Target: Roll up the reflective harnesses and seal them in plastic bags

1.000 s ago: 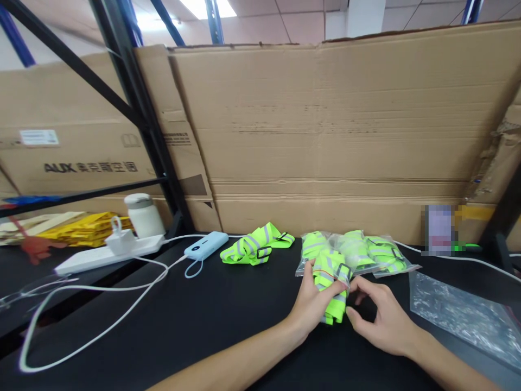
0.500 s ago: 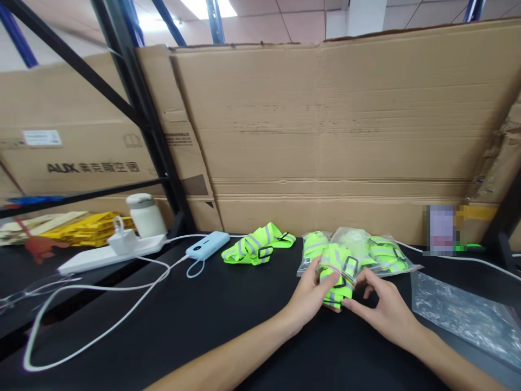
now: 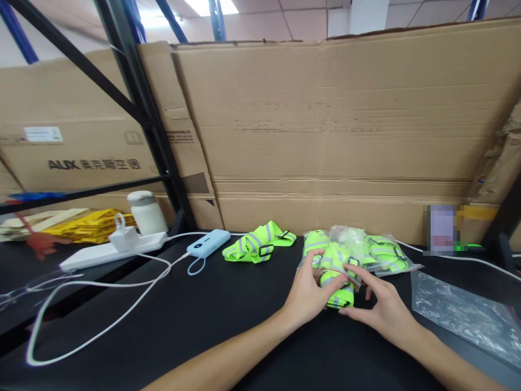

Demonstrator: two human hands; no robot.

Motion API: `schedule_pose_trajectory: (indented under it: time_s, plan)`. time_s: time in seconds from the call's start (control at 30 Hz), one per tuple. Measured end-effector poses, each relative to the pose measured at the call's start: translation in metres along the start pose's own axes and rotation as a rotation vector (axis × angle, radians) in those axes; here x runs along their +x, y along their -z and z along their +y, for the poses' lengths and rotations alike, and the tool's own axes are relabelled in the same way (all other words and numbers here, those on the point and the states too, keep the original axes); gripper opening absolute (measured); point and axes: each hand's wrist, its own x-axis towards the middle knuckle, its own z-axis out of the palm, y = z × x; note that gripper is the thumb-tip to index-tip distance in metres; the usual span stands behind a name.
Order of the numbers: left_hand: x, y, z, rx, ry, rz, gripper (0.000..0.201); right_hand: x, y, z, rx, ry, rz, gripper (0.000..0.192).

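My left hand is closed around the left side of a folded bundle of neon-yellow reflective strap, its thumb across the front. The upper part of the bundle sits inside a clear zip bag with a red line at its mouth; the lower end sticks out towards me. My right hand curls at the right side, fingers on the bag's mouth and thumb by the bundle's lower end. Behind lie bagged straps, one on the left and one on the right.
A loose reflective strap with black buckles lies left of the bags, beside a light-blue power bank. A white cable loops across the left. Flat clear bags lie at right. Cardboard stands along the back.
My right fingers have moved up onto the bag's mouth. The strap bundle has turned slightly, and its lower buckle no longer shows. My left thumb has shifted right across the bundle.
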Motion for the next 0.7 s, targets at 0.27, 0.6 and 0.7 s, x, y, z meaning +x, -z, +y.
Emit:
schedule_pose_trajectory:
  time_s: [0.27,0.6,0.7]
  plan:
    - [0.004,0.005,-0.005,-0.135,-0.087,-0.115,0.072,0.009,0.003,0.007,0.458,-0.225,0.062,0.057]
    - [0.012,0.012,-0.015,0.047,-0.191,-0.110,0.065,0.010,-0.005,-0.002,0.715,-0.360,0.139,0.065]
    - [0.013,0.018,-0.016,0.104,-0.293,-0.190,0.067,0.012,-0.002,-0.001,0.726,-0.368,0.134,0.071]
